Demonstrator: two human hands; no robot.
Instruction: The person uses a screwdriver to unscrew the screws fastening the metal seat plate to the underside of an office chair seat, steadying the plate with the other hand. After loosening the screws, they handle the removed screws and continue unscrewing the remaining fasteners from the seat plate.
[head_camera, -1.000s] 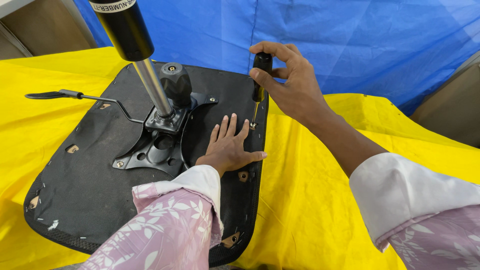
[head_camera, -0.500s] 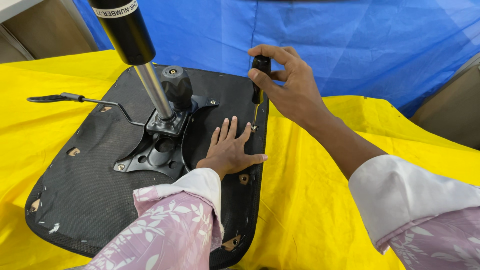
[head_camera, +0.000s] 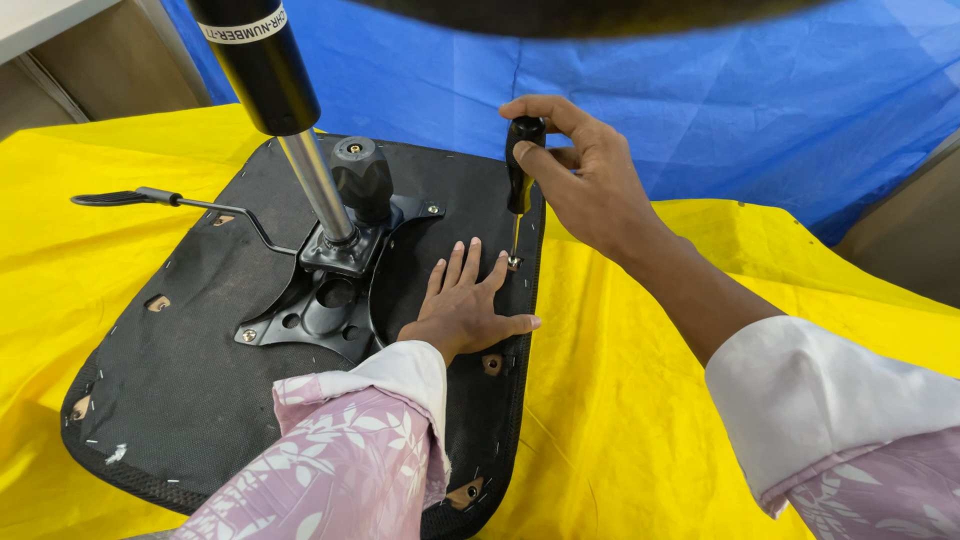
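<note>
An upturned black chair seat (head_camera: 200, 380) lies on a yellow sheet. My left hand (head_camera: 462, 305) rests flat on its underside, fingers spread, close to the right edge. My right hand (head_camera: 585, 175) grips the black handle of a screwdriver (head_camera: 520, 180) held upright, its tip on a screw near the seat's right edge, just beyond my left fingertips. A black metal mechanism plate (head_camera: 325, 290) is bolted to the middle of the seat, with a chrome and black gas cylinder (head_camera: 290, 120) rising from it and a black knob (head_camera: 360, 175) beside it.
A thin lever with a black paddle (head_camera: 150, 198) sticks out left from the mechanism. The yellow sheet (head_camera: 640, 400) covers the work surface. A blue tarp (head_camera: 700, 90) hangs behind. Small bracket holes dot the seat's corners.
My right hand has shifted its hold slightly on the screwdriver handle. The left hand stays flat on the seat.
</note>
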